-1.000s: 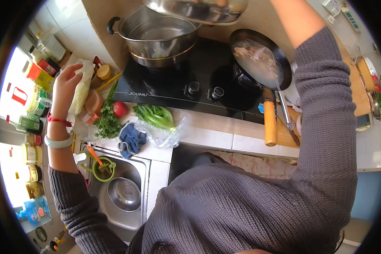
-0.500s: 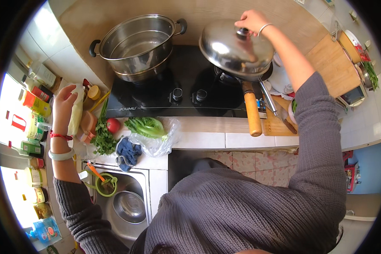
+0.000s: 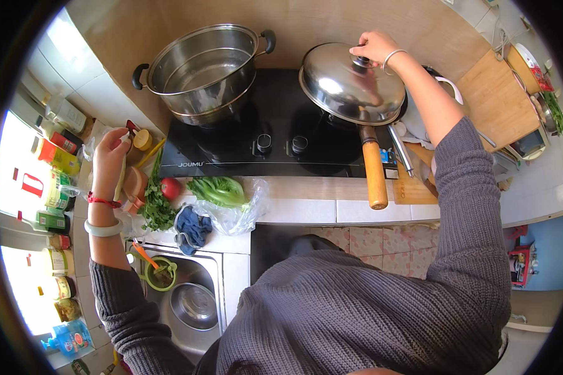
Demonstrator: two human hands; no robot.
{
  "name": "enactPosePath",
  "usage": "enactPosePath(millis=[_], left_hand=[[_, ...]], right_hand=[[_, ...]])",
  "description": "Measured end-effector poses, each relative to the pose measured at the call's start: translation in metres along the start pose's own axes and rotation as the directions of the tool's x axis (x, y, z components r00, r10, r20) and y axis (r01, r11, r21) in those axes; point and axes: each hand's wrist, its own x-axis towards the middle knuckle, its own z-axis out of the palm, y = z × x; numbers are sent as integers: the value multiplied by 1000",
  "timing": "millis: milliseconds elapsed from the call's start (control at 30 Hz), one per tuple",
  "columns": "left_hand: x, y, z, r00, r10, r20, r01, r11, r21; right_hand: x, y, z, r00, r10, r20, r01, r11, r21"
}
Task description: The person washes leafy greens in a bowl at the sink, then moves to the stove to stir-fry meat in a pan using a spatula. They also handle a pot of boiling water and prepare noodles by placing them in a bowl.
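Observation:
My right hand [image 3: 376, 49] grips the black knob of a domed steel lid [image 3: 338, 84]. The lid covers a pan on the right burner, and the pan's wooden handle [image 3: 374, 172] points toward me. My left hand [image 3: 111, 150] is at the left counter with its fingers curled together, against a pale, long, wrapped thing [image 3: 122, 170]. What those fingers hold, if anything, I cannot make out. Near it are a yellow-topped container [image 3: 142, 139], green herbs [image 3: 159, 203] and a tomato [image 3: 171, 187].
A large steel steamer pot [image 3: 203, 75] stands on the left burner of the black cooktop [image 3: 244, 161]. Lettuce [image 3: 218, 191] lies by a plastic bag and a blue cloth [image 3: 192, 226]. The sink [image 3: 218, 265] holds a green strainer and steel bowl. Cutting boards [image 3: 497, 103] stand right; bottles line the window.
The lid has come down, from tilted and raised to level over the pan, with my right hand on its knob. My left hand has moved slightly right and nearer, and its fingers have curled in.

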Motion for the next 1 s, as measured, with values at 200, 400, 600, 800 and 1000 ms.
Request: enactPosePath(millis=[200, 400, 600, 800, 1000], left_hand=[[2, 2, 3, 1000, -1, 7, 1, 1000, -16], [-3, 2, 5, 1000, 6, 20, -6, 999, 33], [-6, -2, 14, 994, -66, 83, 69, 997, -40], [-9, -4, 16, 991, -66, 114, 79, 991, -105], [-4, -5, 15, 996, -49, 81, 56, 995, -83]], right_hand=[[7, 7, 2, 999, -8, -35, 10, 999, 37], [0, -14, -8, 1000, 25, -9, -25, 1000, 17], [-6, -31, -4, 999, 5, -53, -9, 996, -89], [-10, -36, -2, 996, 80, -27, -82, 995, -64], [13, -3, 4, 995, 96, -31, -97, 995, -37]])
